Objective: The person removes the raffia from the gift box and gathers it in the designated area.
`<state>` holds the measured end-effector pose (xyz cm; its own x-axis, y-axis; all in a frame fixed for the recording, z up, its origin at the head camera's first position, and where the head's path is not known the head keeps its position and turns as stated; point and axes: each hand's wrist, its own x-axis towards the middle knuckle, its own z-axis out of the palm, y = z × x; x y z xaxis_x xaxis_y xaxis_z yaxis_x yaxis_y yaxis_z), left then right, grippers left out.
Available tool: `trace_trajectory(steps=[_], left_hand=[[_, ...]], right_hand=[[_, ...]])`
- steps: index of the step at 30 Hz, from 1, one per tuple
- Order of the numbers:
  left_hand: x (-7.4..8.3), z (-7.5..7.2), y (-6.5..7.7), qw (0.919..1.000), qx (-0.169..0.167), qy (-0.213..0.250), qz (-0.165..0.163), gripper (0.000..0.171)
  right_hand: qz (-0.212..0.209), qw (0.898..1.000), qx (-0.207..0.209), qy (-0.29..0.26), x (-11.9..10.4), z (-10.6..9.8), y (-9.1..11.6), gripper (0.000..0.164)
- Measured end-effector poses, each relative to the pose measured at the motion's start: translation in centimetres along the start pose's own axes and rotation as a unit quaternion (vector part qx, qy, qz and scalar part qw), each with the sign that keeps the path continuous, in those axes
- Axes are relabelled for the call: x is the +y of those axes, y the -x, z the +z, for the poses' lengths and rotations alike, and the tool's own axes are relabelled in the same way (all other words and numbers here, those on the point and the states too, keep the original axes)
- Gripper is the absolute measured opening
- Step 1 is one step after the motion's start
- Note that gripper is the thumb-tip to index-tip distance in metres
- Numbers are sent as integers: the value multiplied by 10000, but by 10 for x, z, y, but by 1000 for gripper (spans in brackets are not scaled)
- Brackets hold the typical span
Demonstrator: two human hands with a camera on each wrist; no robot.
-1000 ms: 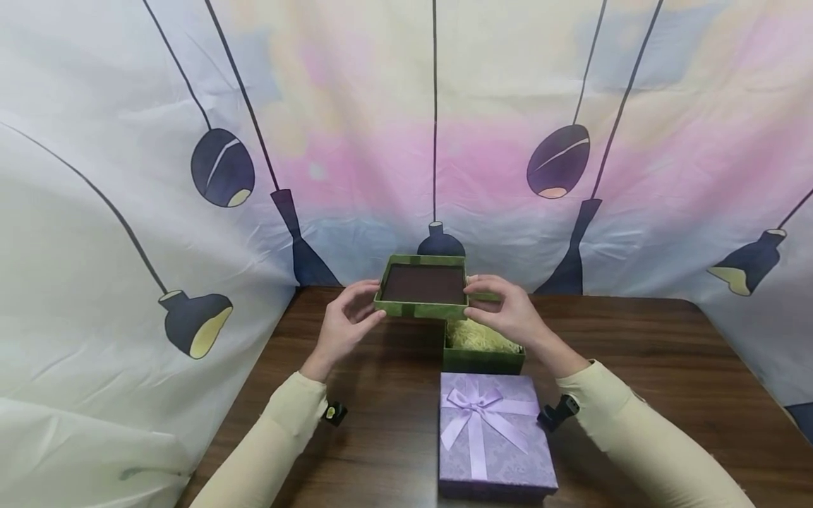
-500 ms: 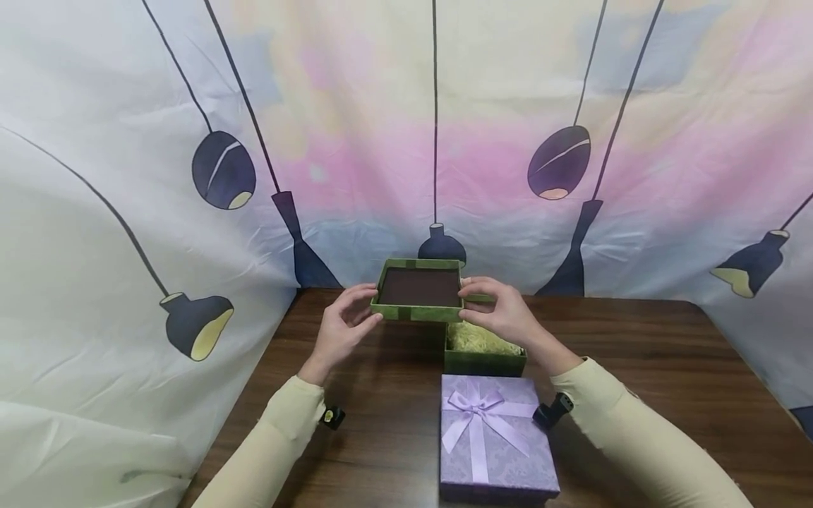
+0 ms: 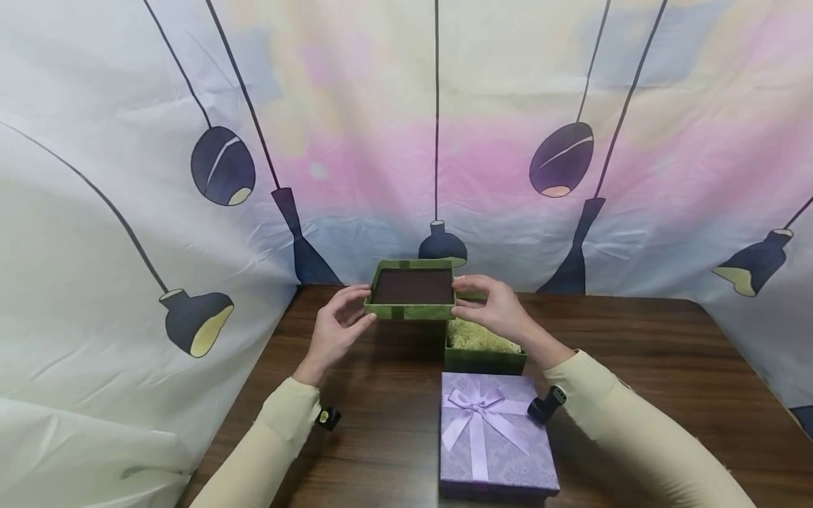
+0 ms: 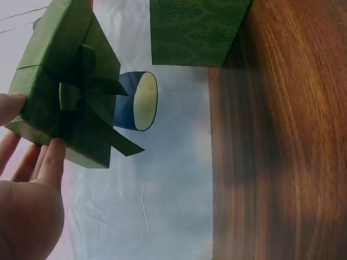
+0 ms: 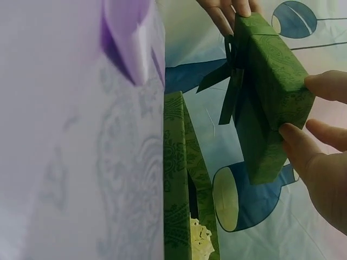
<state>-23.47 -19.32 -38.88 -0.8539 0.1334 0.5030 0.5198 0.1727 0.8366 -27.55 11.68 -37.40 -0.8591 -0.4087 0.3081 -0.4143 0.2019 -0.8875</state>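
Gripping of the green gift-box lid (image 3: 411, 289) is done at opp. sides: the L wall is pinched betw. thumb and fingers by the left grip (image 3: 332, 331), the R wall likewise by the right grip (image 3: 503, 309), prob. so that wt. is shared and the lid is kept steady. The lid is held in the air above the counter (image 3: 381, 437), inverted: the dk. brown inside is turned upward, and the green bow (image 4: 100, 86) is carried on the underside, where, it is judged, crushing is avoided by the side hold.

The green box base (image 3: 484, 362) is seated on the counter, R of and below the lid, open side up, presumably so that the shredded filler (image 3: 483, 337) is contained. The lilac gift box (image 3: 508, 466), closed, is set on the near side of the base; whether contact is made cannot be told.

Qty.: green lid ×1; green base ×1; lilac box ×1; bows ×2 (1 green, 1 lilac bow (image 3: 478, 409)); grips ×2; wrist cams (image 3: 328, 418) ×2; printed pendant lamps (image 3: 224, 166) ×7, all on the fabric backdrop (image 3: 381, 70).
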Motion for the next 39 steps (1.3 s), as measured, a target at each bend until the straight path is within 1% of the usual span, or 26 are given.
trace_trajectory(steps=[5, 15, 18, 25, 28, 35, 39], left_hand=[[-4, -2, 3, 9999, 41, 71, -58, 41], [-5, -5, 5, 10000, 66, 1, 7, 40], [-7, -6, 5, 10000, 82, -7, 5, 40], [-12, -7, 4, 9998, 47, -139, -107, 40], [-13, -8, 5, 9997, 73, -173, -156, 40], [-17, -10, 8, 9994, 63, -229, -269, 40], [-19, -11, 11, 9992, 76, -259, -297, 41]], right_hand=[[101, 9999, -78, -103, 1, 2, -3, 53], [262, 9994, -199, -87, 5, 5, -7, 51], [333, 9991, -257, 29, 4, 5, -8, 51], [441, 9981, -228, 367, 3, 4, -13, 50], [479, 9973, -315, 466, 4, 6, -15, 51], [674, 9962, -354, 415, 6, 13, -17, 51], [977, 9932, -447, 448, 6, 16, -18, 52]])
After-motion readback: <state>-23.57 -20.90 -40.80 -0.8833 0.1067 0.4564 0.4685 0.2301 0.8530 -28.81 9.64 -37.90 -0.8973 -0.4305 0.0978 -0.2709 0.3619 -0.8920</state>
